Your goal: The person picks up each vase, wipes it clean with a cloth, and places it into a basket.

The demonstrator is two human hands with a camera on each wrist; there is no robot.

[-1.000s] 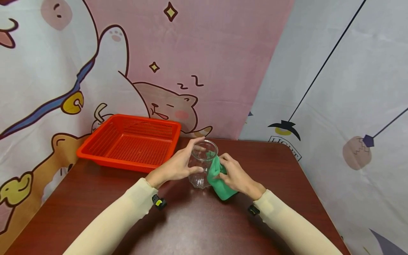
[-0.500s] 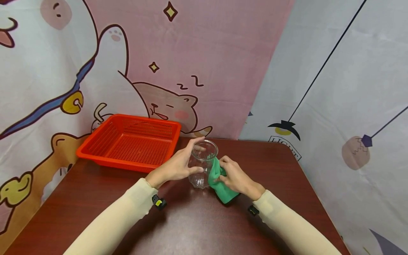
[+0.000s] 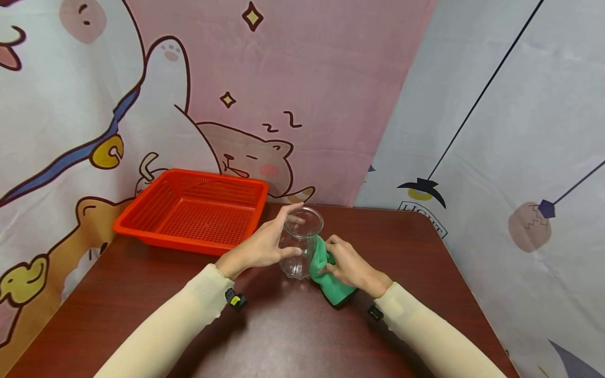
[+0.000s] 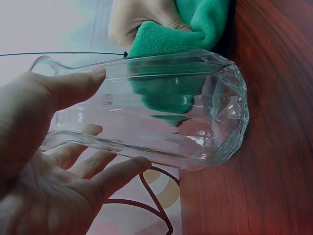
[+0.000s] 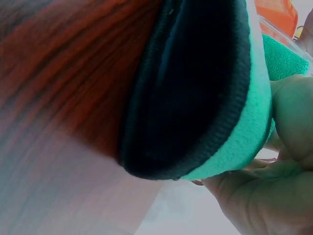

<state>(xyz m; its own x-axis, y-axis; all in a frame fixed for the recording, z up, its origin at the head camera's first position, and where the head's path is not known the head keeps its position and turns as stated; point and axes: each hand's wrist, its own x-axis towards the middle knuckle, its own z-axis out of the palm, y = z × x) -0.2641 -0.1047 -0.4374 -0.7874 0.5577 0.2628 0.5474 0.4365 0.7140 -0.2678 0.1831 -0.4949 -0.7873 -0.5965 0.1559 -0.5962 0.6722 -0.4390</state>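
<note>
A clear glass jar (image 3: 296, 265) with a rounded rim and a faceted base stands upright on the table. My left hand (image 3: 266, 241) holds it from the left, thumb on the near side and fingers round the far side, as the left wrist view (image 4: 161, 117) also shows. On the jar's right, my right hand (image 3: 352, 265) grips a bunched green cloth (image 3: 331, 283) against the glass. In the right wrist view a fold of the cloth (image 5: 244, 142) with a dark edge hangs toward the table, and part of the right hand (image 5: 279, 186) shows beside it.
An orange-red plastic basket (image 3: 198, 244) with perforated walls sits at the back left of the dark wooden table (image 3: 302, 336), close to the left hand. Behind the table hangs a printed cartoon curtain (image 3: 331, 105). Another pale curtain (image 3: 520, 131) borders the right side.
My right hand and the green cloth have slid a little downward along the jar's right side. The left hand and the jar have stayed in place.
</note>
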